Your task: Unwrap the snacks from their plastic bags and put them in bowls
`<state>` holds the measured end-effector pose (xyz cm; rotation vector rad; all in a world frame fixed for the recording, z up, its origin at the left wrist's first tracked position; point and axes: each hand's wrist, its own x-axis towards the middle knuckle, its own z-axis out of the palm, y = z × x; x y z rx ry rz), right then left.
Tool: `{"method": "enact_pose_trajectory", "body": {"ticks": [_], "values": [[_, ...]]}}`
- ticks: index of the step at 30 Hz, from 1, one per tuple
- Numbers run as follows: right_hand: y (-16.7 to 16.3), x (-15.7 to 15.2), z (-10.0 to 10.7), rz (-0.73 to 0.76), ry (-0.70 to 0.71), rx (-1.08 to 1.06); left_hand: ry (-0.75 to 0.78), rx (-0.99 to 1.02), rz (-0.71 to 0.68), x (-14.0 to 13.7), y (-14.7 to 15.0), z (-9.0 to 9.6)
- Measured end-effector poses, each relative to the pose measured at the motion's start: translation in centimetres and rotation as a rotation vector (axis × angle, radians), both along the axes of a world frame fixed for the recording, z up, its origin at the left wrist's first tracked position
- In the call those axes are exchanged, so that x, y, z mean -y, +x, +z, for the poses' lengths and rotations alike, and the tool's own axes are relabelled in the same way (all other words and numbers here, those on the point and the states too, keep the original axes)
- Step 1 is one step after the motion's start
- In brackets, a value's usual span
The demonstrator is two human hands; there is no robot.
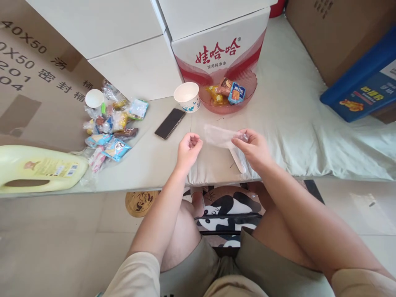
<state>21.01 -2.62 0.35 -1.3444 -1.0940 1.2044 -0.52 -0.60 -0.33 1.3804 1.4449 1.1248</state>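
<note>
A thin, whitish tissue (220,136) stretches leftward from my right hand (252,149), which pinches its right end between thumb and fingers. Some crinkled clear plastic shows at those same fingertips. Just left of the tissue's free end, my left hand (188,152) is closed with curled fingers; whether anything small is in it cannot be made out. Below the tissue, a white plastic spoon (238,161) lies on the cloth-covered surface, partly hidden by the tissue and my right hand. A black phone (170,123) rests beyond my left hand.
Behind the phone stands a white paper bowl (187,97), beside a pink glass bowl (227,108) of wrapped snacks. Several snack packets (116,148) and a small white cup (94,98) are at left. A yellow jug (43,168), cartons (221,49) and a blue box (360,88) surround them.
</note>
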Motion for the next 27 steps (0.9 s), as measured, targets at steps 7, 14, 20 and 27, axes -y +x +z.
{"method": "enact_pose_trajectory", "body": {"ticks": [7,14,20,27], "values": [[-1.4,0.7,0.9,0.326,0.152,-0.084,-0.063,0.222,-0.409,1.1,3.2,0.2],[-1.3,-0.2,0.8,0.106,0.065,-0.098,-0.030,0.167,-0.327,0.3,4.4,1.0],[-1.3,-0.5,-0.3,0.248,0.038,-0.125,-0.106,0.203,-0.230,1.3,3.9,0.1],[-1.4,-0.6,0.1,0.271,-0.011,0.060,0.140,-0.338,0.036,-5.6,-0.6,1.7]]}}
